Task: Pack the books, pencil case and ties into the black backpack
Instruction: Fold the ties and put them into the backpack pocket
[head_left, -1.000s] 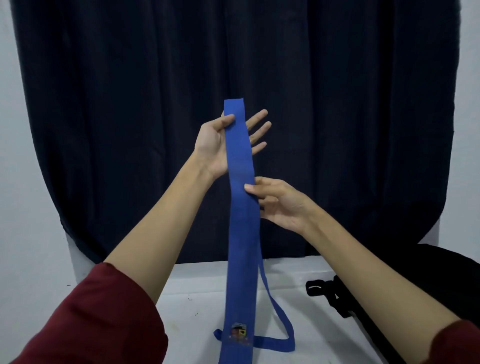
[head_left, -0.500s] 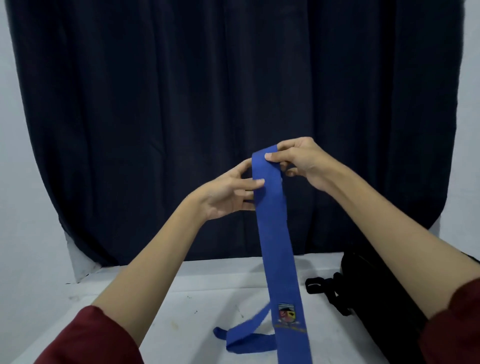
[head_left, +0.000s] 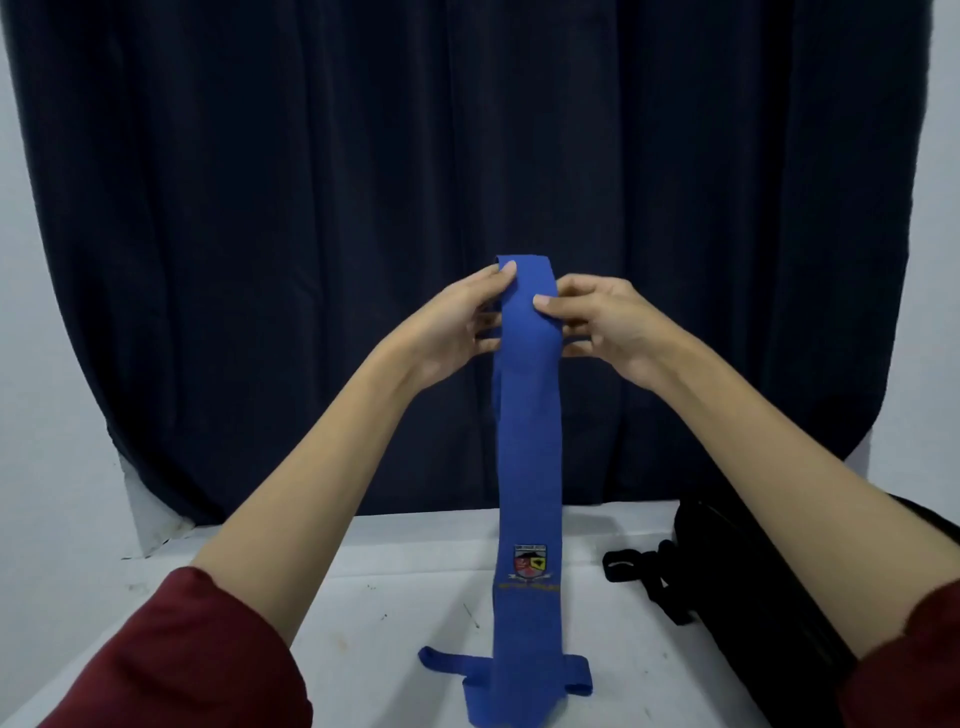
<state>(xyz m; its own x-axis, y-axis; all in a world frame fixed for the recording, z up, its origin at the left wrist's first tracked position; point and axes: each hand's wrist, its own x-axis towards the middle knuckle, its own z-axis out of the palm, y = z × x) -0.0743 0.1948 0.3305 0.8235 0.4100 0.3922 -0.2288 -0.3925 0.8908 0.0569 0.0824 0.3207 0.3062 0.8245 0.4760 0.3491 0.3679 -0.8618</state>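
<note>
- I'm pinching the top fold of the long blue cloth tie (head_left: 527, 415) with my left hand (head_left: 457, 327) and right hand (head_left: 605, 325), tail trailing on the white table (head_left: 395, 597).
- Black fabric backpack (head_left: 753, 587) sitting at 4 o'clock.
- Probably best keeping edges lined up while folding, so it packs flat.

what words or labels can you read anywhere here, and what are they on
Nothing reads clearly.
Crest on the blue tie: a strip of lettering along its top, too blurred to read.
Gold line under the crest: too small and blurred to read.
Black backpack: no text visible.
</note>
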